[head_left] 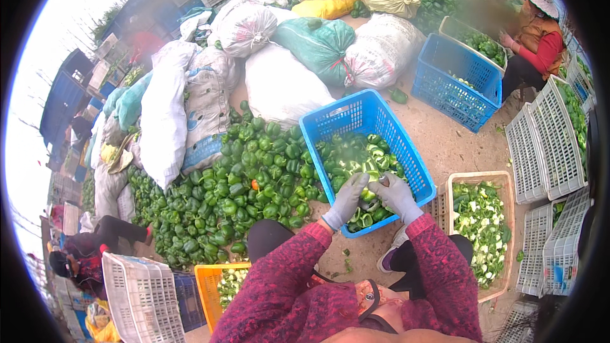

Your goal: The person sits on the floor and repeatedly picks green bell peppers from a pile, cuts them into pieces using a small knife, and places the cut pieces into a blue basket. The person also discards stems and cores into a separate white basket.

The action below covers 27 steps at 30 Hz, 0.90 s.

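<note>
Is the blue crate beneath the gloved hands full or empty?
Partly full: green peppers, some cut open, lie inside the crate, while its upper walls stand bare above them.

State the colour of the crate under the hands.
Blue; the crate shows best in the head view.

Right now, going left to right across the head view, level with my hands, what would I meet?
Pile of whole green peppers, gloved left hand, gloved right hand, cream crate of cut pepper pieces, pale lattice crates.
</note>
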{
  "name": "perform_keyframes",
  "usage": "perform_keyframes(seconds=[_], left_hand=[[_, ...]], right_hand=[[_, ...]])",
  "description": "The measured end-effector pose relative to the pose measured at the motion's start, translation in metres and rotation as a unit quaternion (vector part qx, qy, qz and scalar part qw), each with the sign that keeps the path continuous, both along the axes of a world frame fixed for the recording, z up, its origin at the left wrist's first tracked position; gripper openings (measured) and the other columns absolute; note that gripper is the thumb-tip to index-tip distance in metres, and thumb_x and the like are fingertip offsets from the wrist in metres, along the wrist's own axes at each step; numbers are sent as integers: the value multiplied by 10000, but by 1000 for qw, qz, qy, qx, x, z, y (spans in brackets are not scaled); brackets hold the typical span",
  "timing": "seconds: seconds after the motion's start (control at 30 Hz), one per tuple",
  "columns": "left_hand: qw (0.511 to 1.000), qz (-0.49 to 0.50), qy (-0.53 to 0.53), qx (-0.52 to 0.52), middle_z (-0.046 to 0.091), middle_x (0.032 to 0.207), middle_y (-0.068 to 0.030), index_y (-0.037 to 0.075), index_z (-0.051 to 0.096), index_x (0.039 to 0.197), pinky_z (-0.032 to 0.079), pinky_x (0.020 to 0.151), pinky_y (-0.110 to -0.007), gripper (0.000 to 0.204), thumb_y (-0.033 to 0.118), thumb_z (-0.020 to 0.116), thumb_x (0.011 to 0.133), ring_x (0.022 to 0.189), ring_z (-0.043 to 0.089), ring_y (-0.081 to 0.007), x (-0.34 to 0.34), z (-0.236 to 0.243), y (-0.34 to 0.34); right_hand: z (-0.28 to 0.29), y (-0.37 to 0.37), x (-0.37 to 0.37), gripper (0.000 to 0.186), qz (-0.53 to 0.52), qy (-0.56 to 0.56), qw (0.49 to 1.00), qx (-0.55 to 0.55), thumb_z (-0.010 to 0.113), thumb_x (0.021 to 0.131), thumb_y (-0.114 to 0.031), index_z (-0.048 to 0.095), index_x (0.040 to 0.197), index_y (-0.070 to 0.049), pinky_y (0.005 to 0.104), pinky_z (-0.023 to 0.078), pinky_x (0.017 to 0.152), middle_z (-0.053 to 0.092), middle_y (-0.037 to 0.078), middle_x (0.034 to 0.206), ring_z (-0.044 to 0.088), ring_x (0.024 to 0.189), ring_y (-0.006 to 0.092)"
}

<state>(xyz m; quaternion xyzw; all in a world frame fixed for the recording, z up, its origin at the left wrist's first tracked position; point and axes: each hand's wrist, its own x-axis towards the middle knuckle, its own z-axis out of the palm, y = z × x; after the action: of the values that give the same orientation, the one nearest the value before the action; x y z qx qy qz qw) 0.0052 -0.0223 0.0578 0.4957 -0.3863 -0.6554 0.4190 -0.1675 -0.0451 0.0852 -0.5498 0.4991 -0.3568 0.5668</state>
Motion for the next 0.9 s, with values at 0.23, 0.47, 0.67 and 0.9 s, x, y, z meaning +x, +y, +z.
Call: perform_keyframes(seconds=[0.23,0.47,0.67,0.9], left_hand=[[894,-71,435,78,684,973,-62,71,604,1251,475,521,-219,387,408,544,1071,728,639,-150,-2,-5,0],[851,91,499,132,673,1115,-82,100,588,1297,526,610,-235,347,365,515,1085,862,641,-173,-4,-25,-1],[930,175,307,103,613,1358,-166,92,366,1543,583,733,-373,673,577,400,1077,1017,693,-307,54,-58,-43],[761,648,12,42,681,1183,-191,45,507,1408,565,637,-360,518,443,423,1087,728,679,-275,239,-172,-14]], right_hand=[[19,7,-10,276,43,-86,995,-35,766,932,-267,613,1022,-55,206,384,456,656,11,748,527,519,54],[45,12,-23,271,-183,-220,958,-14,749,954,-310,618,998,-78,227,422,502,653,39,751,518,510,83],[74,53,-196,227,-350,-126,921,-117,702,999,-307,616,1048,-103,209,418,511,592,-3,790,467,530,48],[-5,229,-385,214,-383,368,818,219,729,938,-258,594,973,-96,251,323,349,483,-14,600,409,392,85]])
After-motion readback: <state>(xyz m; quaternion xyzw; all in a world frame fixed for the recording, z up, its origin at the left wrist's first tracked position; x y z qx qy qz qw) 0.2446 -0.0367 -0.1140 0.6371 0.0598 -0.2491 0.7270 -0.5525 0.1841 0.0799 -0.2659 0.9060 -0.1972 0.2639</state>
